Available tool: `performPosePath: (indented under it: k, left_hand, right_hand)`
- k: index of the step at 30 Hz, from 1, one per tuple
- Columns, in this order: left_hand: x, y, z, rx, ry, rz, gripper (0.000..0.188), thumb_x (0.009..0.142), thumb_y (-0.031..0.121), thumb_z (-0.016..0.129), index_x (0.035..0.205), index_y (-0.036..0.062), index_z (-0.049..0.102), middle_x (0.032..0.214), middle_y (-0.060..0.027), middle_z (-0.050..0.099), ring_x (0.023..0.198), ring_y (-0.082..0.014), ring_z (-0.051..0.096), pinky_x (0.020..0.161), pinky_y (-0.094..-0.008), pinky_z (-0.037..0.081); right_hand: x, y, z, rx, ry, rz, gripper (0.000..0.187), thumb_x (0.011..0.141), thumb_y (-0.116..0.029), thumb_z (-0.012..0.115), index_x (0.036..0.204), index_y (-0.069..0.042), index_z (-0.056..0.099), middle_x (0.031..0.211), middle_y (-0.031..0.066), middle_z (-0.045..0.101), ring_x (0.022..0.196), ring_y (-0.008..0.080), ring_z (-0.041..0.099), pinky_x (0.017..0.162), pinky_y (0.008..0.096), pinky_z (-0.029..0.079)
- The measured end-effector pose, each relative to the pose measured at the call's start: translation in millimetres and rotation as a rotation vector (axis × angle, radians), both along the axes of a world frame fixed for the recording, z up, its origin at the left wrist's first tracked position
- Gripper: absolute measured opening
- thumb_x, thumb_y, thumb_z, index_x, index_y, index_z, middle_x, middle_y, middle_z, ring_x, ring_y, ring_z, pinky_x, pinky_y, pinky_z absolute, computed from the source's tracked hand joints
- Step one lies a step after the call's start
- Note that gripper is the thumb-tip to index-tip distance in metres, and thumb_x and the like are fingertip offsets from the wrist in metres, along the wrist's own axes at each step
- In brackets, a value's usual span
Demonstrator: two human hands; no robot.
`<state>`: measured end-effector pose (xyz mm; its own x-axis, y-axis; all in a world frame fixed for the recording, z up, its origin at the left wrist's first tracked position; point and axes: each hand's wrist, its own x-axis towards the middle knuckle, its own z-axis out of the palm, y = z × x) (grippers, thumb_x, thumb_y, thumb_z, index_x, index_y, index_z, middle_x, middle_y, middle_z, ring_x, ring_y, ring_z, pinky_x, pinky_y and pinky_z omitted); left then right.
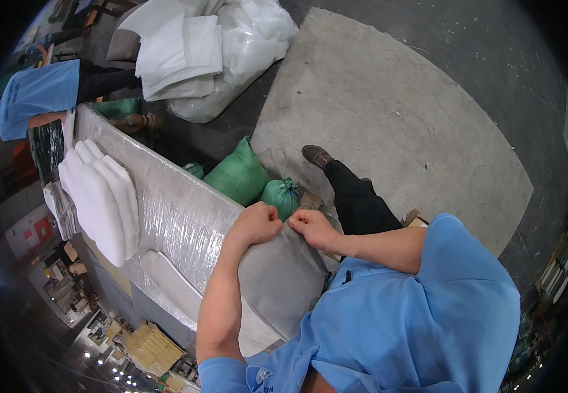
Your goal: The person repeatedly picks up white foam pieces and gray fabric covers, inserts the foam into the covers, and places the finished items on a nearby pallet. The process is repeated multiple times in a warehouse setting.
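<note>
A rounded grey fabric cushion [281,281] rests between my body and the plastic-wrapped table [186,196]. My left hand [256,224] is closed at the cushion's far edge, its fingers curled around the cloth. Just to its right, my right hand [313,228] pinches the same edge between thumb and fingers, a short gap apart from the left. Whatever small part lies between the fingertips is too small to make out. On the table beside my left forearm lies a flat, pale, rounded-end panel [169,278].
White padding pieces [100,196] are stacked on the table's far left. Green sacks [238,173] stand on the floor beyond my hands. White sheets [182,56] lie on a large clear plastic bag [251,39] at the back. A co-worker in a blue shirt [38,92] is at upper left.
</note>
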<state>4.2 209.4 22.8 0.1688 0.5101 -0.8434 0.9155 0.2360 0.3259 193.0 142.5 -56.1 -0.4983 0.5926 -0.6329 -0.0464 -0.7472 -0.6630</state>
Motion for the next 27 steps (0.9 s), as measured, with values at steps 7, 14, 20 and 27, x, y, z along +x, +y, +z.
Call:
performPosePath:
  k: [7,14,20,27]
  left_hand:
    - [-2.5,30.6,0.7,-0.354,-0.047,0.187,0.021,0.089,0.024,0.072,0.08,0.005,0.07,0.067,-0.0001,0.06,0.065,-0.0128,0.055,0.058,-0.0341,0.044]
    - [-23.4,-0.2,-40.7,-0.402,-0.301,0.581,0.02,0.096,0.02,0.072,0.081,0.0074,0.068,0.071,0.0053,0.061,0.061,-0.0068,0.053,0.055,-0.0281,0.042]
    - [-29.8,-29.3,-62.4,-0.371,-0.455,1.003,0.019,0.096,0.021,0.072,0.084,0.0058,0.069,0.076,0.003,0.065,0.065,-0.007,0.057,0.059,-0.0252,0.045]
    - [-31.6,-31.0,-66.3,-0.249,-0.34,0.947,0.018,0.096,0.02,0.07,0.084,0.0055,0.07,0.076,0.0017,0.066,0.065,-0.0078,0.057,0.058,-0.027,0.047]
  right_hand:
    - [0.0,-2.1,-4.2,-0.077,0.089,0.065,0.028,0.106,-0.028,0.06,0.089,-0.006,0.066,0.074,-0.0065,0.055,0.07,0.0053,0.047,0.061,0.0282,0.04]
    - [-10.7,4.9,-5.2,-0.013,-0.005,0.068,0.036,0.107,-0.032,0.057,0.085,-0.005,0.065,0.073,-0.0035,0.055,0.071,0.0078,0.048,0.064,0.0312,0.041]
    - [-28.3,12.7,-11.8,-0.151,-0.132,-0.018,0.037,0.106,-0.03,0.057,0.082,-0.004,0.066,0.073,-0.0005,0.058,0.072,0.0113,0.051,0.066,0.0349,0.043]
    - [-46.1,12.2,-22.4,-0.207,-0.12,-0.07,0.036,0.107,-0.03,0.057,0.083,-0.005,0.068,0.077,0.0004,0.061,0.074,0.012,0.052,0.069,0.0332,0.043]
